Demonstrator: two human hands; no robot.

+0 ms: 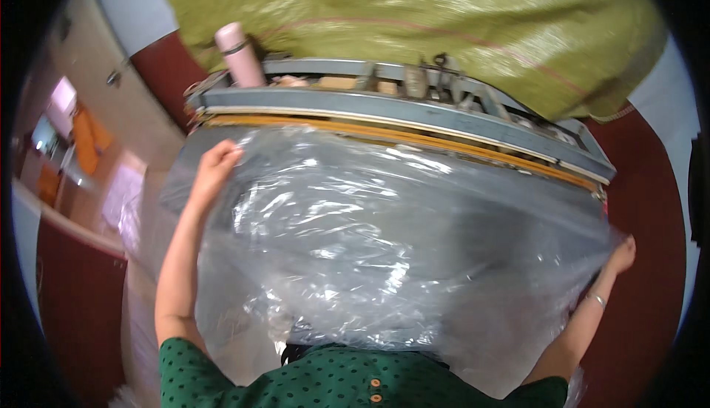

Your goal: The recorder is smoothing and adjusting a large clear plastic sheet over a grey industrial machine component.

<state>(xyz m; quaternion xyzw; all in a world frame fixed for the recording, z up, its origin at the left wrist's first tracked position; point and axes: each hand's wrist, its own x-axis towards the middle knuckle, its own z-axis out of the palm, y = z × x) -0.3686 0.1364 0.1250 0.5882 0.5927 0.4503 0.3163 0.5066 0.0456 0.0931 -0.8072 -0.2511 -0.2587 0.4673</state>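
A large sheet of clear plastic film (pixel 347 238) stretches across the grey worktop in front of me, wrinkled and shiny toward its left half. My left hand (pixel 220 158) is closed on the film's far left edge, above the worktop. Out to the right, my right hand (pixel 623 253) pinches the film's right edge, pulling it into taut folds. The film hangs down over the near edge toward my body. Beyond its far edge runs the long grey metal bar of a machine (pixel 333 103), with an orange-yellow strip (pixel 310 123) along its front.
A pink bottle (pixel 240 56) stands at the left end of the machine's tray, among small parts and metal fittings (pixel 436 79). Behind hangs a yellow-green woven sheet (pixel 444 16). A door (pixel 103 68) stands at the left, with a room beyond it. Walls are dark red below.
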